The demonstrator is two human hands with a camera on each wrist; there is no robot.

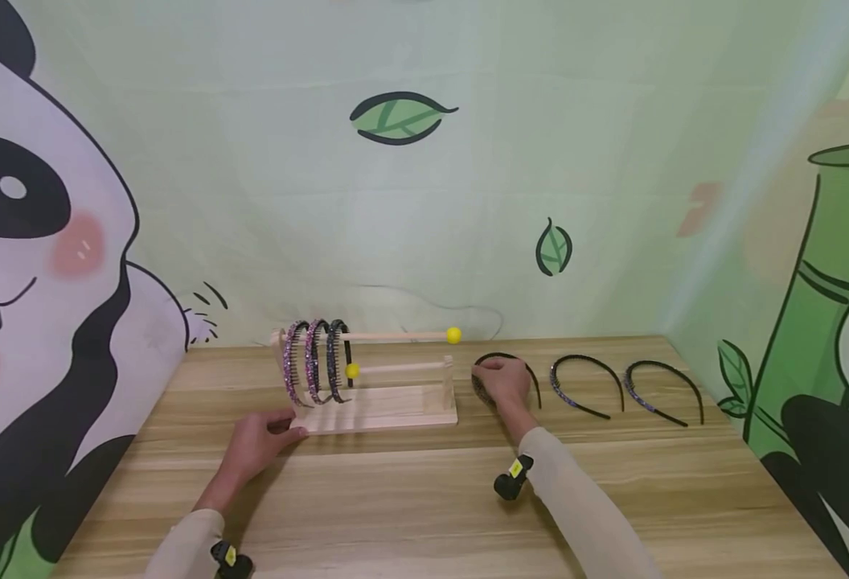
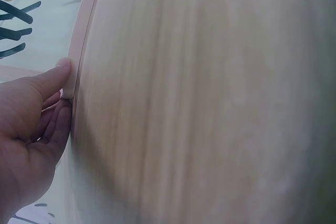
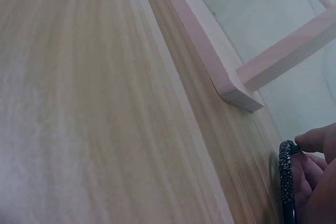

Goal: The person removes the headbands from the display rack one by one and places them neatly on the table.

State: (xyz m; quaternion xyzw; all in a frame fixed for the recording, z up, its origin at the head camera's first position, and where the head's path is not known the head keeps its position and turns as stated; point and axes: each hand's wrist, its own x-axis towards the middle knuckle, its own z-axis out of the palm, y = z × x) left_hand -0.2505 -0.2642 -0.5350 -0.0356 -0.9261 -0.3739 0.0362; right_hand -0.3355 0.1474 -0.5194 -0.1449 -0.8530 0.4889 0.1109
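A pale wooden headband rack (image 1: pixel 377 420) stands on the table, with yellow balls on the ends of its two rods. Three glittery headbands (image 1: pixel 312 362) hang at the rack's left side, pink-purple ones at the left and a darker one at the right. My left hand (image 1: pixel 258 442) grips the front left corner of the base between thumb and fingers; the left wrist view shows the thumb on the base edge (image 2: pixel 79 51). Right of the rack, my right hand (image 1: pixel 507 382) pinches a dark glittery headband (image 3: pixel 286 177) at the table, hiding part of its band.
Two more glittery headbands, one nearer (image 1: pixel 576 398) and one farther right (image 1: pixel 656 402), lie on the wood-grain table (image 1: pixel 410 507). Behind the table hangs a green backdrop (image 1: pixel 251 201) printed with pandas, leaves and bamboo.
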